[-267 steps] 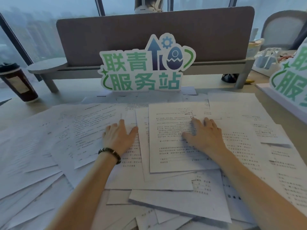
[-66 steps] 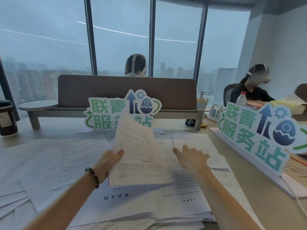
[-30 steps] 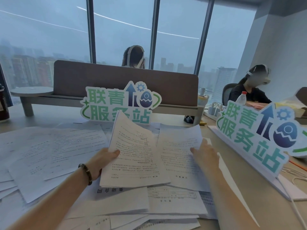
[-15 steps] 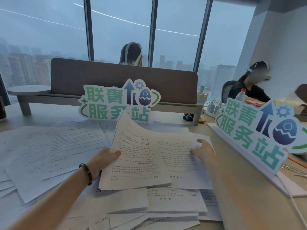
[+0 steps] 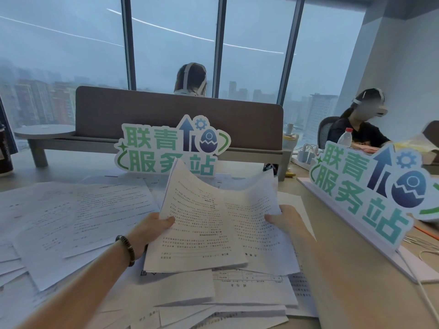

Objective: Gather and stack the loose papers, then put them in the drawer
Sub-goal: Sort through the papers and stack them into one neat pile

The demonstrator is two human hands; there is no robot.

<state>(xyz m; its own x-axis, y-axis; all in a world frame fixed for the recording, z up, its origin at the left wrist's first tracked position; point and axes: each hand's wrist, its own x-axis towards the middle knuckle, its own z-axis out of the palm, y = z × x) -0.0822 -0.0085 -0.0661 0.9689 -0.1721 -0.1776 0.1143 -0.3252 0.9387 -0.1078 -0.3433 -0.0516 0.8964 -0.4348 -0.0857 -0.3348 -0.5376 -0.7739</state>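
A green-and-white cut-out sign (image 5: 172,148) with large characters, a blue arrow, a gear and an egg stands upright at the back of the table (image 5: 351,293), in front of a brown divider panel (image 5: 178,119). A second sign (image 5: 370,193) of the same design stands on a white base along the table's right side. A round grey shelf (image 5: 44,130) juts out left of the panel, and a dark cup (image 5: 4,153) sits at the far left edge. Behind the panel a person's head (image 5: 191,78) shows. Another person (image 5: 358,129) sits at the right, a plastic bottle (image 5: 345,137) with a red cap near them. Tall windows (image 5: 175,43) show hazy buildings.
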